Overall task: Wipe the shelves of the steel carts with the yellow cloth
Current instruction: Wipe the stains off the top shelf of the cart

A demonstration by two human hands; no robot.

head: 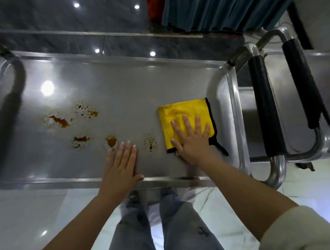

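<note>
Yellow cloth [180,116], black-edged, folded: we find it flat on the right part of the steel cart's top shelf [121,89]. Right hand [192,140]: grip spread, palm pressing the cloth. Left hand [122,162]: fingers straight together, flat on the shelf's near edge. Brown stains [60,121]: left of the cloth. Second cart [283,94]: just beside, right

Cloth [180,113] on cart shelf [133,88] at right, stains [60,121] left of it, second cart [290,94] beside, right.
</note>
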